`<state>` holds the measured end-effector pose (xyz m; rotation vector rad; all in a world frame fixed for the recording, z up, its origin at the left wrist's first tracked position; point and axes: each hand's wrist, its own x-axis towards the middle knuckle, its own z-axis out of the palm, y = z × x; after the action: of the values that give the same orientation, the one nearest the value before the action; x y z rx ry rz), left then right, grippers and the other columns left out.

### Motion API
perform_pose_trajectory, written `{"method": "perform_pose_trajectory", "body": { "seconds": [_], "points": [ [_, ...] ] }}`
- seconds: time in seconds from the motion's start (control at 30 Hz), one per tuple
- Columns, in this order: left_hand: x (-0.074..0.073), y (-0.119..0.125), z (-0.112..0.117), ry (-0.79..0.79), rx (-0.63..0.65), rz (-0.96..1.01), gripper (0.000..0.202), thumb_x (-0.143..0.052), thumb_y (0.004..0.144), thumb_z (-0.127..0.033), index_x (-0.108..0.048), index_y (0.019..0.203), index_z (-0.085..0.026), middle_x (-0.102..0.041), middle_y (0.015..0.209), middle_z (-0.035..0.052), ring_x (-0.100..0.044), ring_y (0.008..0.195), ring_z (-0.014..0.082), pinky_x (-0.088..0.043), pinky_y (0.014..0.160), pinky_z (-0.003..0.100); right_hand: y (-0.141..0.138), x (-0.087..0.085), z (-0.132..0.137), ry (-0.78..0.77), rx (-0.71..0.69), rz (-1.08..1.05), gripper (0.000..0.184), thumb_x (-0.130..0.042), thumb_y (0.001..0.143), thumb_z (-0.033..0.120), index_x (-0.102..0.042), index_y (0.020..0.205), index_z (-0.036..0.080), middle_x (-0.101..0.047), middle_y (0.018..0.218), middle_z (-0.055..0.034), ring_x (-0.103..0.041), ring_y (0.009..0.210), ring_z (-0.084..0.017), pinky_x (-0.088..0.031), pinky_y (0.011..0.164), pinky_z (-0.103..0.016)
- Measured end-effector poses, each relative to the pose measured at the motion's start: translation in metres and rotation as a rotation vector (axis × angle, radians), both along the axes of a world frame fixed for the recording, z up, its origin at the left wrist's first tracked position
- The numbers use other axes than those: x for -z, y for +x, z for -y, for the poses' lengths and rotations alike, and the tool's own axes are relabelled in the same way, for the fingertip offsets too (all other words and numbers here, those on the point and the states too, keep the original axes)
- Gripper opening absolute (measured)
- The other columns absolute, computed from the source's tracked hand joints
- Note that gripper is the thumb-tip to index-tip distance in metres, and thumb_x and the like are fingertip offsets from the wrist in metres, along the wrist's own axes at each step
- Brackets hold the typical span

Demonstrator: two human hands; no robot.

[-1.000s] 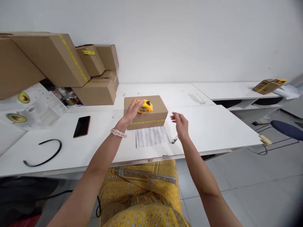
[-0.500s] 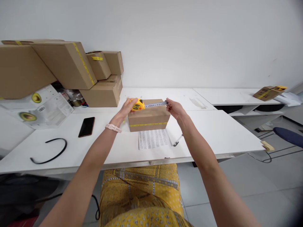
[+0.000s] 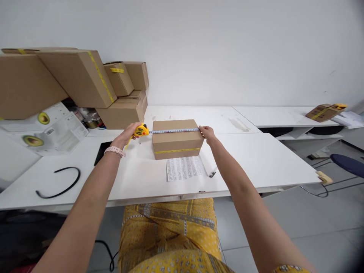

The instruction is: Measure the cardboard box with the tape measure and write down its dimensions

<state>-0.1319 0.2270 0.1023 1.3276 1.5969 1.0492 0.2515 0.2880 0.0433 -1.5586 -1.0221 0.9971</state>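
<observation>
My left hand [image 3: 129, 134] is wrapped round a yellow tape measure [image 3: 141, 130], just off the left end of a brown cardboard box [image 3: 178, 141]. The blade [image 3: 173, 131] runs out of the case and stretches across the top of the box. At the box's right edge, my right hand [image 3: 207, 132] pinches the blade's end. A yellow strip runs along the lower front of the box. Beneath its front edge lies a printed sheet [image 3: 182, 169] with rows of small marks. A pen-like item [image 3: 212, 173] rests beside the sheet, below my right forearm.
Several cardboard boxes [image 3: 76, 77] are stacked at the left, by a white carton [image 3: 54, 131] with avocado pictures. My left forearm partly covers a phone [image 3: 101, 152]. A black curved band [image 3: 66, 185] lies at front left. Far right, another box [image 3: 321, 112] bears a yellow item.
My left hand has moved left with the tape measure case, drawing out more blade. My right hand has come slightly lower, to the box's right edge. The blade now spans the box top.
</observation>
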Motion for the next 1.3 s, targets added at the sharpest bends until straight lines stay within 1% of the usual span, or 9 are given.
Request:
{"method": "perform_pose_trajectory", "body": {
  "seconds": [0.3, 0.57, 0.7, 0.87, 1.03, 1.1, 1.17, 1.23, 1.3],
  "points": [
    [0.008, 0.006, -0.004, 0.0, -0.015, -0.026, 0.042, -0.055, 0.081, -0.052, -0.063, 0.105, -0.018, -0.069, 0.096, 0.0059, -0.054, 0.058, 0.0119, -0.035, 0.051, 0.023, -0.015, -0.005, 0.008, -0.112, -0.074, -0.027, 0.029, -0.074, 0.08, 0.044, -0.06, 0.085, 0.019, -0.072, 0.096, -0.0104, -0.063, 0.079, -0.019, -0.048, 0.062, -0.029],
    [0.007, -0.008, -0.009, -0.016, 0.089, -0.035, 0.041, -0.056, 0.081, -0.055, -0.067, 0.096, -0.018, -0.07, 0.087, 0.006, -0.053, 0.056, 0.0131, -0.034, 0.05, 0.025, -0.012, 0.001, 0.001, -0.099, -0.017, 0.045, 0.029, -0.076, 0.079, 0.043, -0.059, 0.075, 0.02, -0.068, 0.083, -0.0055, -0.058, 0.07, -0.015, -0.044, 0.057, -0.027],
    [0.01, -0.016, -0.01, -0.023, 0.083, -0.016, 0.043, -0.055, 0.082, -0.055, -0.067, 0.102, -0.019, -0.07, 0.09, 0.0052, -0.055, 0.058, 0.0132, -0.035, 0.052, 0.026, -0.012, 0.002, 0.001, -0.093, -0.022, 0.021, 0.03, -0.076, 0.08, 0.043, -0.058, 0.074, 0.019, -0.068, 0.084, -0.0057, -0.056, 0.069, -0.014, -0.043, 0.055, -0.026],
    [0.011, -0.011, -0.007, -0.044, 0.101, 0.001, 0.045, -0.059, 0.082, -0.056, -0.067, 0.106, -0.019, -0.071, 0.094, 0.0053, -0.056, 0.06, 0.0128, -0.037, 0.054, 0.026, -0.011, 0.005, 0.0, -0.101, -0.019, 0.0, 0.033, -0.078, 0.078, 0.045, -0.057, 0.072, 0.02, -0.066, 0.078, -0.0041, -0.053, 0.066, -0.014, -0.041, 0.055, -0.027],
    [-0.002, -0.007, -0.003, -0.029, 0.112, -0.011, 0.043, -0.063, 0.079, -0.054, -0.072, 0.1, -0.019, -0.074, 0.096, 0.0078, -0.057, 0.061, 0.014, -0.038, 0.054, 0.027, -0.01, 0.011, -0.004, -0.003, 0.016, 0.195, 0.038, -0.075, 0.079, 0.047, -0.051, 0.064, 0.021, -0.06, 0.069, -0.0012, -0.05, 0.065, -0.013, -0.039, 0.057, -0.027],
    [-0.013, -0.005, 0.009, -0.01, 0.177, -0.05, 0.041, -0.067, 0.077, -0.052, -0.075, 0.098, -0.018, -0.075, 0.098, 0.0092, -0.06, 0.065, 0.016, -0.039, 0.053, 0.026, -0.009, 0.008, -0.003, 0.066, 0.039, 0.225, 0.036, -0.073, 0.081, 0.045, -0.052, 0.064, 0.021, -0.06, 0.069, -0.0007, -0.05, 0.066, -0.013, -0.04, 0.06, -0.026],
    [-0.018, 0.003, 0.034, -0.008, 0.303, -0.057, 0.041, -0.073, 0.074, -0.049, -0.076, 0.102, -0.019, -0.076, 0.098, 0.0101, -0.063, 0.069, 0.0182, -0.04, 0.052, 0.025, -0.009, -0.002, -0.001, 0.171, 0.023, 0.156, 0.033, -0.07, 0.085, 0.043, -0.053, 0.067, 0.02, -0.06, 0.07, -0.0003, -0.051, 0.068, -0.013, -0.042, 0.066, -0.026],
    [-0.013, 0.023, 0.069, -0.053, 0.447, 0.025, 0.046, -0.078, 0.071, -0.045, -0.075, 0.111, -0.022, -0.075, 0.098, 0.0099, -0.065, 0.069, 0.019, -0.044, 0.051, 0.026, -0.013, -0.018, 0.002, 0.301, -0.042, 0.087, 0.031, -0.067, 0.087, 0.042, -0.055, 0.069, 0.02, -0.059, 0.072, 0.0003, -0.051, 0.07, -0.012, -0.043, 0.071, -0.026],
    [0.004, 0.057, 0.107, -0.159, 0.574, 0.193, 0.05, -0.079, 0.071, -0.047, -0.073, 0.113, -0.021, -0.073, 0.097, 0.0107, -0.066, 0.067, 0.0193, -0.05, 0.05, 0.028, -0.022, -0.034, 0.003, 0.395, -0.153, 0.109, 0.03, -0.067, 0.087, 0.042, -0.057, 0.071, 0.019, -0.06, 0.074, 0.0004, -0.052, 0.072, -0.012, -0.043, 0.074, -0.026]
  ]
}}
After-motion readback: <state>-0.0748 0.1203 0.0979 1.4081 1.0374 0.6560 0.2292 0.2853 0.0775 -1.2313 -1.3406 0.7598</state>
